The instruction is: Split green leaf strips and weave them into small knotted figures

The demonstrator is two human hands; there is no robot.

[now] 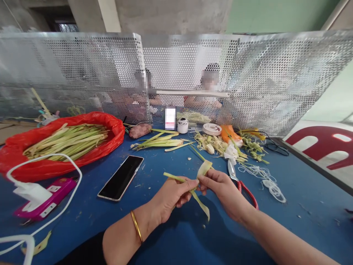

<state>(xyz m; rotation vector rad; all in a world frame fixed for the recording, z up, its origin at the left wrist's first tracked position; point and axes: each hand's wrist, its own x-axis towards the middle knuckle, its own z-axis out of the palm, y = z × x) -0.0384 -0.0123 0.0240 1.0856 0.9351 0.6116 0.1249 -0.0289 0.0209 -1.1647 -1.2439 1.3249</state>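
Blue counter (303,221), scrap-littered; perforated screen (82,73) behind. Our left grip (171,195), right grip (223,191) pinch leaf strip (202,208). Scissors (249,193) half hidden by our wrist; figures past screen unclear.

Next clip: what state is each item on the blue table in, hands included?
left hand: pinching the leaf strip
right hand: pinching the leaf strip, which is bent and curled
phone: face up, screen dark
red bag: open, full of leaf stalks
scissors: lying flat, not held
charger: plugged into the pink power strip
white thread: loose, tangled
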